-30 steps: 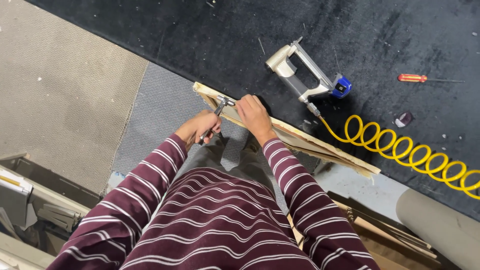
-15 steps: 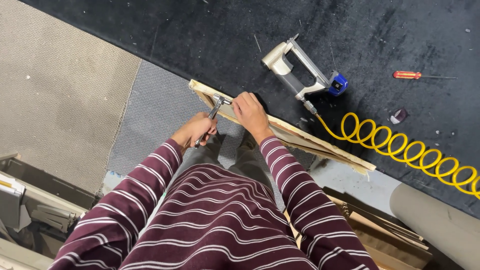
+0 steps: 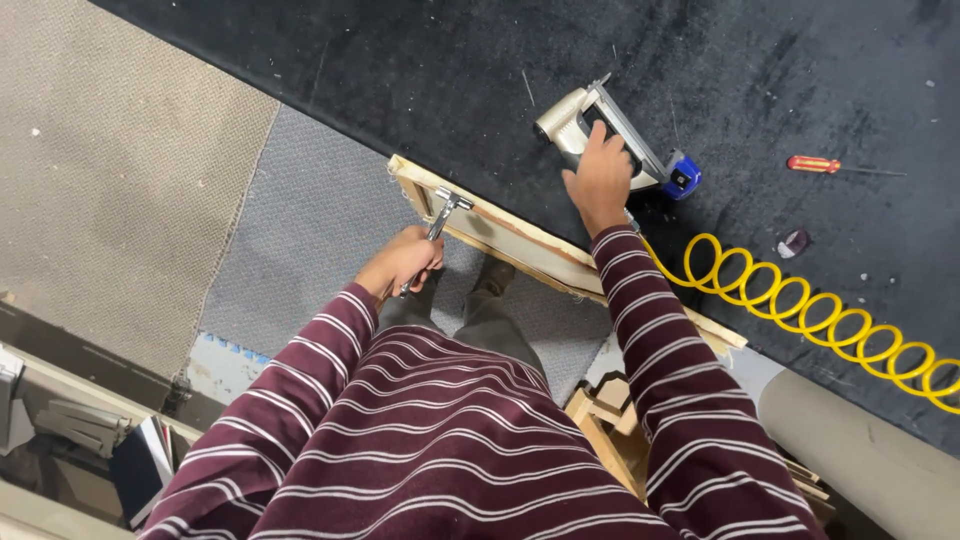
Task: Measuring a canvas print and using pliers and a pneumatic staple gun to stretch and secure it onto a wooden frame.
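My left hand (image 3: 402,263) is closed around the handle of a small metal hammer (image 3: 440,217), whose head rests near the left end of a wooden frame (image 3: 520,232) lying on the floor. My right hand (image 3: 598,178) has reached over the frame onto a silver pneumatic staple gun (image 3: 560,122) lying on the black carpet (image 3: 400,70), with the fingers wrapped on its grip. A yellow coiled air hose (image 3: 800,305) runs from the gun's blue fitting (image 3: 683,176) to the right.
A red-handled screwdriver (image 3: 812,164) and a small dark object (image 3: 792,243) lie on the black carpet at right. Grey carpet (image 3: 300,230) and beige carpet (image 3: 110,180) cover the left. Wooden pieces (image 3: 610,425) stack near my right side; a pale roll (image 3: 860,460) sits at lower right.
My right hand has left the wooden frame and moved up and right onto the staple gun. My left hand stays on the hammer at the frame's left end.
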